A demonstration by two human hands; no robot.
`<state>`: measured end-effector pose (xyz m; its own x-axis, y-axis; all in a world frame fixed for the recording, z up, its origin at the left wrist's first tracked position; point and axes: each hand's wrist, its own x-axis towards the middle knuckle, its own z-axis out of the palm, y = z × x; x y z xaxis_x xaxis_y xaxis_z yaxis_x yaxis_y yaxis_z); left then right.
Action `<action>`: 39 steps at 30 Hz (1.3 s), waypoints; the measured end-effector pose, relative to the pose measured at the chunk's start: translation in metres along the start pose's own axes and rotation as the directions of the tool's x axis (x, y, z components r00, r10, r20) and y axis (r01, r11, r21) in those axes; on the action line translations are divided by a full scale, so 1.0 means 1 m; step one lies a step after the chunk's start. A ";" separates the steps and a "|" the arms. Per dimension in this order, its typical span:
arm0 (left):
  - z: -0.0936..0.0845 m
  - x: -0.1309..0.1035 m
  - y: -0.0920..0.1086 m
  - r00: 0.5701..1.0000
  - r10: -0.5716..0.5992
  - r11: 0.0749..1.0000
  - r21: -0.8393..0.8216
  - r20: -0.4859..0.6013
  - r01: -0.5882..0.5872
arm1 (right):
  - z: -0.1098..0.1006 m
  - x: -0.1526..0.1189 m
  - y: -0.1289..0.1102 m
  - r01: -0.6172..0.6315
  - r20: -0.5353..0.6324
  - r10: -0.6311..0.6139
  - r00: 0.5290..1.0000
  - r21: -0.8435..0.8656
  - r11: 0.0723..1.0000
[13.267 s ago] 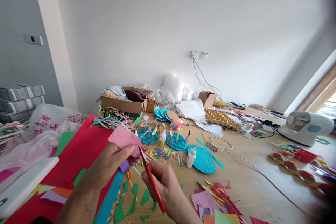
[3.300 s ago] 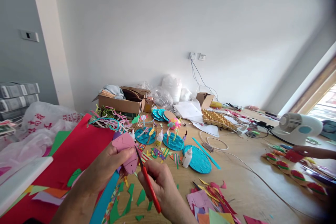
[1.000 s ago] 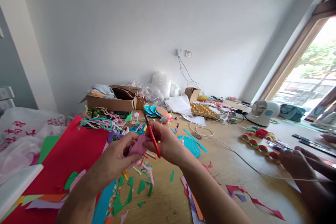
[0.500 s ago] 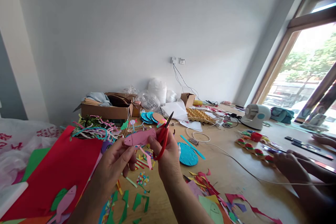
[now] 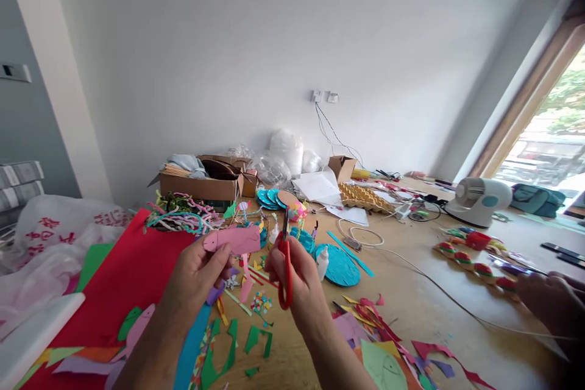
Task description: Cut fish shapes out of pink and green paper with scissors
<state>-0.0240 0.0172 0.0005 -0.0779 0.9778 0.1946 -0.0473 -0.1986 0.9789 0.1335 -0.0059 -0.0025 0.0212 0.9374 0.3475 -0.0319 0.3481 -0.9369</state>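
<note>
Our left hand point(image 5: 197, 269) and our right hand point(image 5: 299, 274) are bare, and so are our forearms point(image 5: 158, 341), which we see broaden smoothly toward the lower edge of the view; our fingernails are too small to make out clearly.

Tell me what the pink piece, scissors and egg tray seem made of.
Pink piece: probably matte paper or card; thin, flat, pen-marked.
Scissors: smooth, solid-red handles, likely plastic; slim dark blades suggest metal.
Egg tray: seemingly moulded pulp, dull yellow-brown with rows of bumps.

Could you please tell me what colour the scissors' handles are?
The handles are red, shown in the head view.
</note>
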 end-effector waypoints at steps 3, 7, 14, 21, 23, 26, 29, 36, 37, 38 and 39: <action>-0.004 0.004 0.000 0.999 -0.005 0.999 0.042 0.036 0.004 | -0.005 -0.015 -0.005 -0.089 0.203 0.109 0.973 -0.102 0.991; -0.006 0.004 0.000 1.000 -0.007 0.999 0.041 0.019 0.006 | -0.002 -0.028 0.001 -0.220 0.345 0.273 0.898 -0.185 0.958; -0.007 0.005 -0.005 0.997 0.040 0.999 0.031 0.063 -0.042 | 0.006 -0.026 0.020 -0.349 0.352 0.383 0.854 -0.159 0.924; -0.005 0.005 -0.007 0.993 0.020 1.000 -0.023 0.117 -0.018 | 0.004 -0.026 0.020 -0.344 0.357 0.369 0.858 -0.133 0.929; -0.004 0.005 -0.007 0.990 0.007 0.999 -0.048 0.139 0.000 | 0.002 -0.026 0.019 -0.335 0.361 0.360 0.860 -0.131 0.933; -0.003 0.005 -0.006 0.987 -0.022 0.996 -0.076 0.162 0.035 | 0.001 -0.026 0.018 -0.351 0.365 0.371 0.854 -0.123 0.928; -0.003 0.003 -0.005 0.984 -0.036 0.995 -0.086 0.173 0.051 | 0.001 -0.026 0.017 -0.367 0.365 0.382 0.849 -0.113 0.923; -0.001 0.002 -0.003 0.981 -0.042 0.994 -0.089 0.191 0.060 | 0.000 -0.027 0.019 -0.367 0.347 0.390 0.853 -0.134 0.921; -0.001 0.002 -0.003 0.980 -0.045 0.994 -0.085 0.192 0.062 | -0.001 -0.027 0.020 -0.367 0.341 0.394 0.853 -0.144 0.919; -0.001 0.002 -0.003 0.980 -0.047 0.995 -0.081 0.195 0.064 | -0.001 -0.027 0.020 -0.369 0.340 0.398 0.852 -0.151 0.917; -0.001 0.002 -0.003 0.979 -0.048 0.995 -0.076 0.198 0.064 | -0.002 -0.027 0.021 -0.372 0.338 0.403 0.851 -0.154 0.915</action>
<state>-0.0251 0.0196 -0.0020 0.1236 0.9800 0.1557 -0.1279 -0.1399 0.9819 0.1340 -0.0240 -0.0316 -0.3326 0.9405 -0.0691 0.1169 -0.0316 -0.9926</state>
